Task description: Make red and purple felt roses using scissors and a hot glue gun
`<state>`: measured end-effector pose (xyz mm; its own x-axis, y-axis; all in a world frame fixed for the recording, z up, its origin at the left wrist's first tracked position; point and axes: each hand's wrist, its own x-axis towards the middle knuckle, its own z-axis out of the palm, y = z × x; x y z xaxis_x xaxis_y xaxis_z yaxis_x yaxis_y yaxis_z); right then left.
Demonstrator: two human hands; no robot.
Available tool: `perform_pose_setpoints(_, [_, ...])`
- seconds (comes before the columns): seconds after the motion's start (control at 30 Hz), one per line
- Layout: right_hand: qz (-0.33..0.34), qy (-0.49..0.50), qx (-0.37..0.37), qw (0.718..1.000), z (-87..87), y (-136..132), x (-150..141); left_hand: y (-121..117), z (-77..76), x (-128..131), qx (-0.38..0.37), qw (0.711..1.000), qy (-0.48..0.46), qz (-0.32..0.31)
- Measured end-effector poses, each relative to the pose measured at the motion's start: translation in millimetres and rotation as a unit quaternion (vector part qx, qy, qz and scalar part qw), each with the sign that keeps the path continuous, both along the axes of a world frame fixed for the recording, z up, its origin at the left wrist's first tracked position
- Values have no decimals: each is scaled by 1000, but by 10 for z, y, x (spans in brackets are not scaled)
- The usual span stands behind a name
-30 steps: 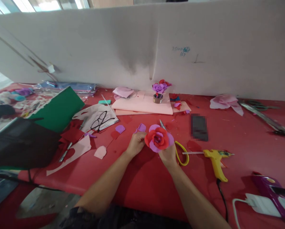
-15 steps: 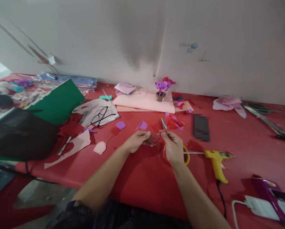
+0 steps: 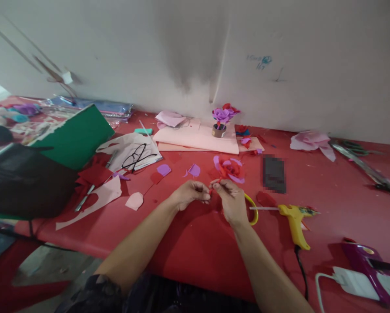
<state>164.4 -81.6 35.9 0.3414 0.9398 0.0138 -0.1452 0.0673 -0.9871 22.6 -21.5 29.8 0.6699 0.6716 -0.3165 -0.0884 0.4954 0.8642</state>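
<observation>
A red and purple paper flower (image 3: 229, 168) lies tipped away from me on the red table (image 3: 195, 243), its bloom pointing toward the wall. My left hand (image 3: 190, 193) and my right hand (image 3: 230, 200) meet just in front of it. Both are closed in a pinch on the thin red stem end (image 3: 212, 188) at the flower's base. Yellow-handled scissors (image 3: 253, 209) lie partly under my right hand. Loose purple petals (image 3: 164, 169) and red scraps are scattered to the left of the flower.
A yellow glue gun (image 3: 294, 217) lies to the right, with a dark phone (image 3: 274, 174) behind it. Pink foam sheets (image 3: 198, 141) carry a small ring with finished flowers (image 3: 221, 116). Glasses (image 3: 136, 156), a green sheet (image 3: 74, 139) and a black bag (image 3: 21, 182) are at left. A purple device (image 3: 371, 261) sits front right.
A second ago the flower was held up facing me. It has since been turned over and lowered away from me, and both hands now pinch at its stem end.
</observation>
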Motion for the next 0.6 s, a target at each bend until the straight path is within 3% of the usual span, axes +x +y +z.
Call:
perform_pose_setpoints(0.27, [-21,-24,0,1000,12,-9,14,-6,56,9,88,995,16,35])
perform_pose_setpoints(0.47, [-48,-6,11,999,-31,18,32,-31,88,30,88,996,-3,10])
perform_pose_setpoints(0.6, [-67,-8,14,998,-55,20,13,-59,94,57,123,990,28,61])
